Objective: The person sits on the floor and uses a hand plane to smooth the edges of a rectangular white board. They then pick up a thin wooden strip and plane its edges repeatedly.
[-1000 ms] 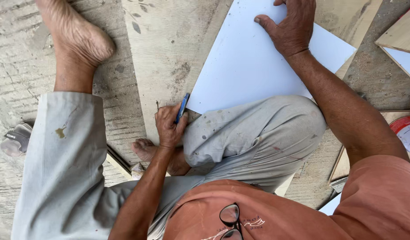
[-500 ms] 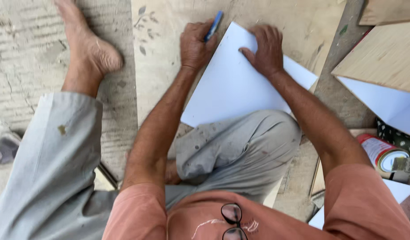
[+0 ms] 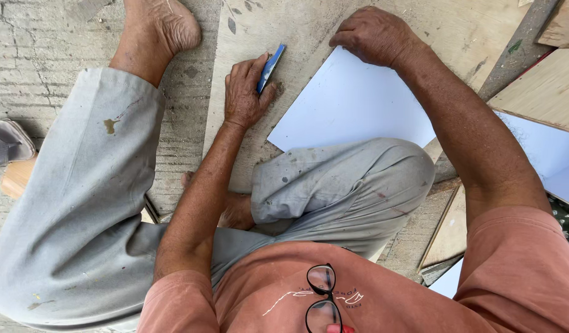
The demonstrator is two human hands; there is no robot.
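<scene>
My left hand (image 3: pixel 246 92) is closed around a blue pen-like tool (image 3: pixel 271 66), its tip resting on a plywood sheet (image 3: pixel 284 28) just left of a white board (image 3: pixel 352 105). My right hand (image 3: pixel 374 36) lies palm down on the top corner of that white board, fingers curled over its edge. The board's lower part is hidden under my bent right knee in grey trousers (image 3: pixel 346 185). I sit on the floor, left leg stretched out.
My bare left foot (image 3: pixel 158 31) rests on the concrete floor (image 3: pixel 44 49). A grey sandal (image 3: pixel 7 145) lies at the left edge. More plywood and white panels (image 3: pixel 543 98) lie at the right. Folded glasses (image 3: pixel 321 296) hang on my orange shirt.
My left hand rose from beside my knee to the board's top, then slid left onto the plywood. The right hand stayed on the white board's upper corner. The view moved closer.
</scene>
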